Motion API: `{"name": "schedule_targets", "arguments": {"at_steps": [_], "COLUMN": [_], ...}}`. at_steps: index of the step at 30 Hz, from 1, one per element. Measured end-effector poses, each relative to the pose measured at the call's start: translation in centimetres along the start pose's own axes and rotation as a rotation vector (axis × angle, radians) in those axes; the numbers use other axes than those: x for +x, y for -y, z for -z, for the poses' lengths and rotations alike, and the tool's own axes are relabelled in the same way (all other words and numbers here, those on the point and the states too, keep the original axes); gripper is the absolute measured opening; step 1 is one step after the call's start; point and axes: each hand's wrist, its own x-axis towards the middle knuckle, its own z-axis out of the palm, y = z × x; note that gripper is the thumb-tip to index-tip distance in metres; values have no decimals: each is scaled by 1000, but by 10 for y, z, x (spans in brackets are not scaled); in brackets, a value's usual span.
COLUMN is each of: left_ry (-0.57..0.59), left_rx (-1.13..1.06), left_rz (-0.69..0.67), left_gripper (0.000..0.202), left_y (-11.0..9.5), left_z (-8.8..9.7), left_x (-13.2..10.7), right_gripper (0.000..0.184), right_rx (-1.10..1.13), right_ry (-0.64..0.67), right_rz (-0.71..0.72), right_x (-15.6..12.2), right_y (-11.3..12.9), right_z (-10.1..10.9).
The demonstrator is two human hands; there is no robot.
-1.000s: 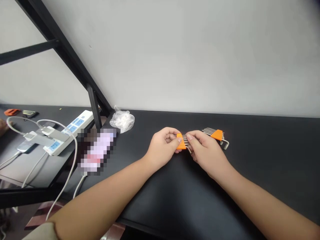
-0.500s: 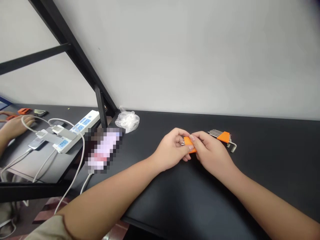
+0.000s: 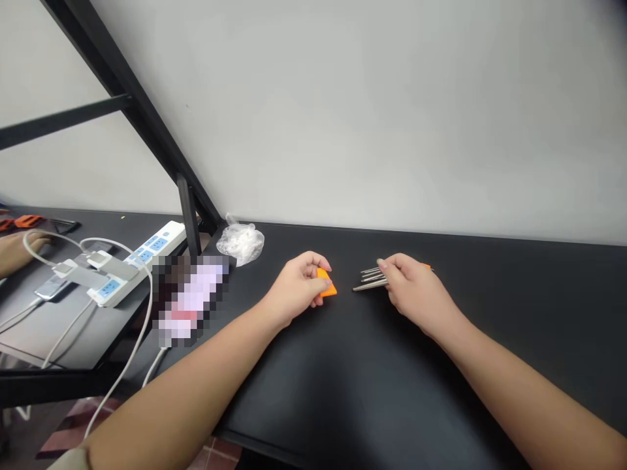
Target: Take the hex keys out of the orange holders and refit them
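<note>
My left hand (image 3: 296, 287) is closed on a small orange plastic hex key holder (image 3: 326, 283), pinched between thumb and fingers. A short gap to the right, my right hand (image 3: 416, 287) grips several metal hex keys (image 3: 372, 282). Their long ends point left toward the holder, fanned slightly apart; their other ends are hidden in my fingers. Just behind the right hand shows a sliver of a second orange holder (image 3: 428, 266), mostly covered by the hand.
A crumpled clear plastic bag (image 3: 241, 243) lies by the wall. At left are a blurred phone (image 3: 193, 300), a white power strip (image 3: 142, 261) with cables, and a black frame post (image 3: 189, 215). Another person's hand (image 3: 24, 251) rests on the neighbouring table.
My hands have moved apart. The left went left with the orange holder; the hex keys now show in my right hand. The second holder has become mostly hidden behind it.
</note>
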Motion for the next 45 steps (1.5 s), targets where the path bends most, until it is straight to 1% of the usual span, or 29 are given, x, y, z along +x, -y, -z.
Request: {"name": "schedule_targets", "arguments": {"at_steps": [2, 6, 8, 10, 13, 17, 19, 21, 23, 25, 26, 27, 28, 29, 32, 33, 34, 36, 38, 41, 43, 45], "left_ry": [-32, -50, -31, -22, -82, -128, -131, -147, -209, -278, -288, -267, -221, -146, 143, 216, 261, 302, 311, 322, 318, 307], "left_rx": [168, 519, 673, 791, 934, 1056, 1069, 1079, 1090, 1087, 1079, 1069, 1059, 1056, 1036, 1039, 1046, 1065, 1085, 1110, 1118, 1117], "left_rz": [-16, -147, -168, -159, -159, -139, -126, -140, -199, -326, -406, -489, -567, -619, -712, -723, -725, -717, -700, -679, -678, -683], "left_gripper": [24, 28, 26, 23, 27, 35, 34, 28, 26, 27, 27, 27, 26, 26, 31, 35, 41, 50, 54, 48, 43, 40], "left_y": [0, -1, -2, -3, -4, -3, -2, -1, -1, -2, -3, -5, -6, -7, -8, -8, -8, -6, -5, -5, -5, -6], "left_z": [6, 7, 5, 5, 7, 12, 15, 18, 19, 17, 14, 10, 5, 0, -18, -23, -26, -30, -30, -27, -25, -23], "left_x": [1, 1, 0, -1, 0, 2, 3, 4, 5, 4, 3, 2, 0, -3, -10, -12, -12, -12, -10, -9, -10, -12], "right_gripper": [43, 37, 35, 33, 29, 27, 26, 24, 21, 18, 18, 17, 16, 16, 21, 23, 23, 23, 21, 20, 21, 22], "right_rx": [-131, -409, -559, -706, -838, -823, -798, -777, -748, -710, -693, -679, -669, -663, -645, -629, -609, -561, -512, -437, -432, -479], "right_ry": [12, 55, 67, 74, 93, 128, 135, 149, 168, 170, 169, 169, 175, 184, 196, 198, 203, 223, 248, 278, 248, 188], "right_rz": [22, 106, 107, 89, 52, 6, -6, 6, 59, 134, 172, 204, 228, 242, 255, 260, 271, 307, 345, 378, 383, 384], "right_x": [2, -1, -4, -5, -4, -4, -6, -8, -10, -11, -10, -10, -9, -9, -9, -9, -10, -12, -14, -17, -16, -14], "right_y": [1, 9, 12, 14, 17, 21, 21, 18, 14, 10, 8, 7, 6, 6, 7, 7, 6, 6, 6, 7, 5, 1], "right_z": [3, 0, -1, 0, 5, 15, 22, 31, 38, 43, 45, 46, 47, 47, 45, 44, 43, 41, 38, 36, 36, 37]}}
